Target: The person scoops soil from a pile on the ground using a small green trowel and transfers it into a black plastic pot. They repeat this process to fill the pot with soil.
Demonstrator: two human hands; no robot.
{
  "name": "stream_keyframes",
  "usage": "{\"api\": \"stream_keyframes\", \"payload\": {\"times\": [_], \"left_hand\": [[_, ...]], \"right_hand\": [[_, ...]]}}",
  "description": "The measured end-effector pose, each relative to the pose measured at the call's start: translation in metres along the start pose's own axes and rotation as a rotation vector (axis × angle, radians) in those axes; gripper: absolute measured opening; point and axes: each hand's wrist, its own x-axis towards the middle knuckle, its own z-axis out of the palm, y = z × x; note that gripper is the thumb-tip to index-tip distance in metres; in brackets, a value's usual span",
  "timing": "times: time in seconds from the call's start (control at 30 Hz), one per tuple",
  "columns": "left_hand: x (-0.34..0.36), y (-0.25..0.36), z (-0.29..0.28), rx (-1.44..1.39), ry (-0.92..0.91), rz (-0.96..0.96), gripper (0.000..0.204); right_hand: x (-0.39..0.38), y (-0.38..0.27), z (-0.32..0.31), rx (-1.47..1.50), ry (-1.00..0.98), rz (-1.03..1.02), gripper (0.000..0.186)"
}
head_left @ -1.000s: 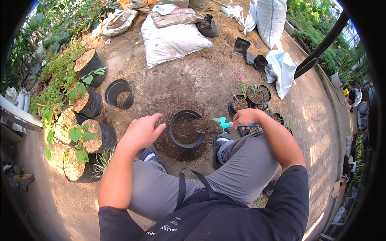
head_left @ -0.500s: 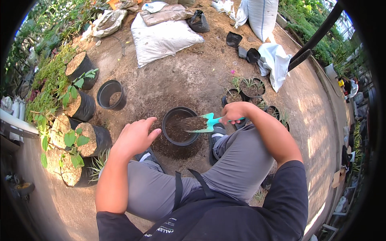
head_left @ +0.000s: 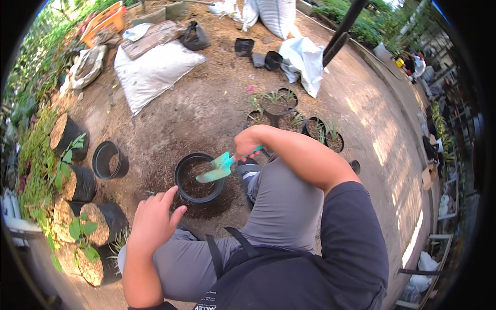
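Note:
My right hand (head_left: pixel 249 143) is closed around the handle of a turquoise garden trowel (head_left: pixel 221 164). The trowel's blade reaches over the right rim of a black plastic pot (head_left: pixel 178 185) on the ground in front of me. Dark loose soil (head_left: pixel 194 178) lies inside the pot, and the blade carries no visible heap. My left hand (head_left: pixel 155 219) is held in the air to the near left of the pot, fingers apart, with nothing in it. It does not touch the pot.
Another black pot (head_left: pixel 109 160) stands to the left, near several black grow bags (head_left: pixel 111 219) of pale filling. Small potted plants (head_left: pixel 279 103) cluster ahead to the right. A white sack (head_left: pixel 155 72) lies at the far left, and a white plastic bag (head_left: pixel 305 62) farther right.
The soil on the trowel has gone off the blade, which is now tilted over the pot. My view has shifted to the right, so the scene sits farther left.

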Motion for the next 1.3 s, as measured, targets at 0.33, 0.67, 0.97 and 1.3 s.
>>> {"api": "stream_keyframes", "payload": {"times": [0.33, 0.67, 0.97, 1.3], "left_hand": [[-0.014, 0.015, -0.004, 0.004, -0.049, 0.041, 0.046], [-0.014, 0.016, -0.006, 0.006, -0.027, 0.076, 0.048], [-0.014, 0.018, -0.006, 0.016, -0.040, 0.078, 0.048], [-0.012, 0.019, -0.004, 0.022, -0.032, 0.097, 0.048]], "right_hand": [[0.013, 0.024, 0.006, -0.011, -0.088, 0.074, 0.040], [0.005, 0.025, -0.002, 0.050, -0.126, 0.170, 0.039], [-0.003, 0.030, -0.008, 0.075, -0.137, 0.159, 0.040], [-0.015, 0.040, -0.017, 0.040, 0.336, 0.195, 0.034]]}}
